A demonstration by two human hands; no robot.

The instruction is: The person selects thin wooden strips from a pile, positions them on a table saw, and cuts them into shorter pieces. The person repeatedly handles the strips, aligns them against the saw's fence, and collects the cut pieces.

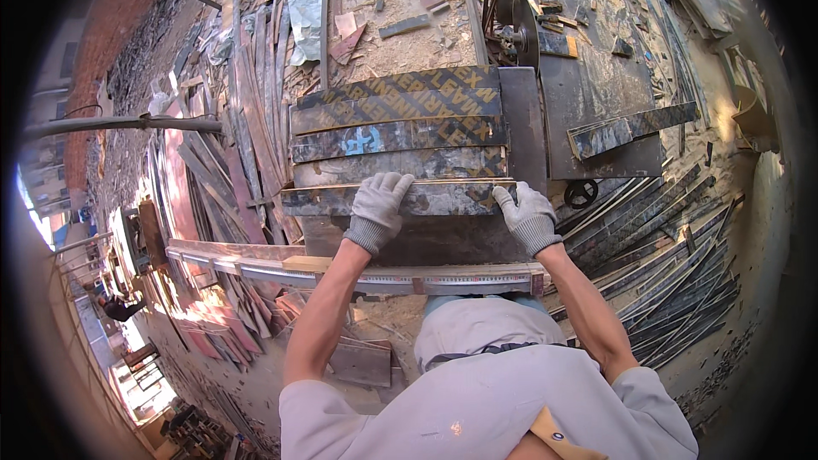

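Note:
Both my hands wear grey knit gloves. My left hand (379,209) is closed over the near edge of a long, dark plywood strip (452,199), left of its middle. At the strip's right end, my right hand (528,215) grips the corner with thumb and fingers. Behind this strip lie several more plywood strips side by side, one with a blue paint mark (362,140) and the farthest a wide patterned strip (392,102). They rest on a dark metal saw table (426,241). What my fingertips do under the strip is hidden.
A round saw blade (526,30) stands beyond the strips to the right. A rail with a measuring scale (434,281) runs across in front of me. Another plywood strip (630,129) lies on the right-hand tabletop (567,94). Piles of offcuts (673,264) cover the floor on both sides.

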